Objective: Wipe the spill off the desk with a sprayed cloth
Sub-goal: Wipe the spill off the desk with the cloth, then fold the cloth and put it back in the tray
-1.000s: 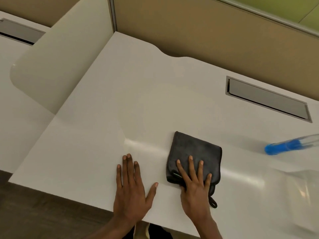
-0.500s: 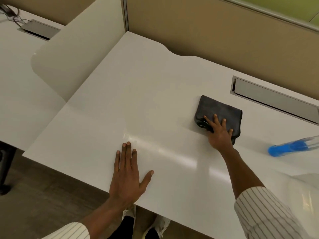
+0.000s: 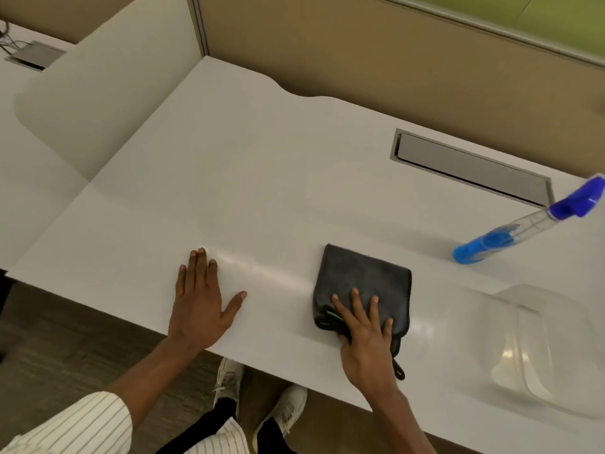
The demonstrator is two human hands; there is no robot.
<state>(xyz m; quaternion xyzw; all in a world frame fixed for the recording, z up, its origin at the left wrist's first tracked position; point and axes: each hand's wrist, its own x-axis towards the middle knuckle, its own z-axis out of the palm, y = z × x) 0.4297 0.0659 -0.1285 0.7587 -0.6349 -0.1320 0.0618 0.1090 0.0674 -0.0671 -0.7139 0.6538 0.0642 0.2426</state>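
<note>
A folded dark grey cloth (image 3: pixel 366 280) lies flat on the white desk (image 3: pixel 255 191), near the front edge. My right hand (image 3: pixel 365 335) presses down on the cloth's near half, fingers spread over it. My left hand (image 3: pixel 199 299) rests palm-down on the bare desk to the left of the cloth, fingers apart, holding nothing. A clear spray bottle (image 3: pixel 510 235) with blue liquid and a blue trigger head stands to the right of the cloth. No spill shows on the desk surface.
A clear plastic container (image 3: pixel 550 348) sits at the right near the front edge. A grey cable-tray flap (image 3: pixel 468 167) is set into the desk at the back right. Beige partition walls (image 3: pixel 376 54) close off the back and left. My shoes show below the desk edge.
My right hand has dragged the cloth from the far side near the cable flap back toward the front edge. My left hand has stayed flat on the desk.
</note>
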